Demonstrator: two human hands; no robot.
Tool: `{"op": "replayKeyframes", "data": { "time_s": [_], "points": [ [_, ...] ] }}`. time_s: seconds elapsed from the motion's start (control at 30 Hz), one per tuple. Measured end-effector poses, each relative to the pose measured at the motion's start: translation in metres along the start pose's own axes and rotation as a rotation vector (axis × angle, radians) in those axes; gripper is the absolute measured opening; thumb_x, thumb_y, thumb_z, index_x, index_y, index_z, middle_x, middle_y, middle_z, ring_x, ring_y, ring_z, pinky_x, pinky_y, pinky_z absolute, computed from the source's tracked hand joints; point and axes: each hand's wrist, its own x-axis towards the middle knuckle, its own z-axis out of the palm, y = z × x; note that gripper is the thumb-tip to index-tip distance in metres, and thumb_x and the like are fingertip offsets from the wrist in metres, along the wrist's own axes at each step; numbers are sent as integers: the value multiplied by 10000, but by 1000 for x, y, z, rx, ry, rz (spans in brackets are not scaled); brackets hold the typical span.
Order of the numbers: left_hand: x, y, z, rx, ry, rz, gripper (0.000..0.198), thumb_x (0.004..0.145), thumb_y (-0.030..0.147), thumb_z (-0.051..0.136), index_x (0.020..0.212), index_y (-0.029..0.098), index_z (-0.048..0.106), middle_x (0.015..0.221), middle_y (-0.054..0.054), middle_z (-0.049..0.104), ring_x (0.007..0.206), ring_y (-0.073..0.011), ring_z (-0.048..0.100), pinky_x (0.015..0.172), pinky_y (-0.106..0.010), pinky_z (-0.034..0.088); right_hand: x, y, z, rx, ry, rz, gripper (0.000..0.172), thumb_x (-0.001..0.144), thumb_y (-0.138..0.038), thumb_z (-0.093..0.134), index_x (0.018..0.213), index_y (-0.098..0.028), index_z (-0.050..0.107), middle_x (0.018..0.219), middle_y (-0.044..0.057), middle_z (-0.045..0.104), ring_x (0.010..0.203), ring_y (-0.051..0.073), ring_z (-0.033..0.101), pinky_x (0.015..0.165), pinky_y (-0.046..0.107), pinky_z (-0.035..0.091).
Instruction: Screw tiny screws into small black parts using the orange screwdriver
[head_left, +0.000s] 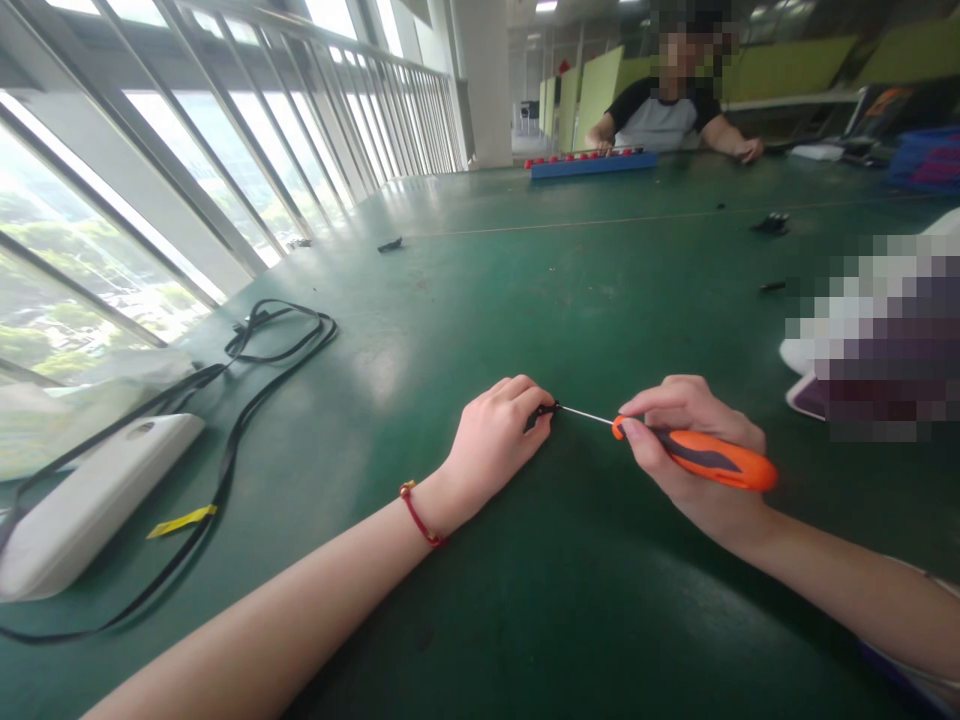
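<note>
Far left, on the green table (pixel 480 290): white box (pixel 90 500) lying flat near the window side; yellow tag (pixel 180 520) on the black cable (pixel 247 400), looped loosely beside and behind the box; farther back, a black scrap (pixel 389 244) alone on the bare surface.

Centre: red bracelet (pixel 420 512) at the wrist; left hand (pixel 499 435) knuckles-up, resting on the table, fingers curled shut, pinching a small black part (pixel 541 412) at the fingertips, just above the table top; details of the part too small to tell.

Right of centre: screwdriver (pixel 705 455), orange and grey handle, thin metal shaft level, tip touching the small black part; right hand (pixel 686 440) wrapped closed around the handle, thumb and forefinger at the collar.

Far end: another person seated, both hands on the table, one at a blue tray (pixel 592 163) with red pieces.

Right: black bit (pixel 772 222) well apart from the hands; blurred patch at the right edge.
</note>
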Motion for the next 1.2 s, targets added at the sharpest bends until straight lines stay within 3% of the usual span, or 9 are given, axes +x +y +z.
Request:
{"op": "replayKeyframes", "data": {
  "time_s": [0.2,0.37,0.53,0.6,0.73,0.8,0.97,1.07,1.2],
  "points": [
    [0,0,0,-8,-1,-14,120,846,162,565,896,201,666,928,-18,686,868,-164,644,760,-274,529,-2,6,4,152,93,-3,449,692,-131,693,1090,-262,533,815,-9,558,687,155,588,645,321,524],
    [0,0,0,-7,-10,-15,123,855,173,560,907,199,669,936,-21,685,878,-165,643,774,-276,526,-2,2,0,22,-52,-5,139,778,-171,657,841,-269,582,565,-77,525,455,95,516,599,311,478],
    [0,0,0,-1,-7,-13,123,854,171,559,904,196,669,931,-19,683,871,-162,639,760,-273,525,-2,5,3,123,76,-20,363,726,-118,675,1031,-279,562,819,-2,593,687,159,615,637,319,529],
    [0,1,0,-2,-3,-13,120,854,174,562,901,198,670,929,-20,682,868,-161,639,762,-271,525,-2,7,4,144,69,-3,435,704,-122,683,1085,-274,537,798,-6,565,683,163,596,632,326,530],
    [0,1,-1,-3,-8,-12,120,856,178,561,904,197,669,933,-22,683,877,-165,642,766,-273,526,-2,4,1,22,-34,12,236,738,-186,692,927,-274,581,559,-78,505,494,114,525,642,328,504],
    [0,1,-1,-4,-9,-13,122,858,178,557,905,195,668,939,-21,684,878,-166,642,763,-276,527,-2,2,0,-6,-55,-6,144,768,-186,671,852,-268,589,566,-77,538,463,96,519,636,321,496],
    [1,1,0,-15,-1,-26,119,848,171,564,897,198,669,929,-23,684,862,-162,643,749,-270,525,-2,7,5,148,75,-35,380,721,-121,674,1048,-273,552,883,20,589,771,180,609,676,340,540],
    [1,1,-1,-19,-8,-28,119,848,171,564,896,199,669,937,-24,686,868,-165,645,757,-274,525,0,7,5,184,63,0,478,702,-146,696,1124,-276,514,812,-5,553,691,163,581,646,333,531],
    [0,0,-1,-23,-11,-27,121,853,173,562,899,199,671,951,-23,686,877,-166,646,765,-278,527,0,1,0,-3,-43,-16,139,782,-175,654,848,-268,576,546,-81,512,460,102,526,613,305,478]
  ]
}}
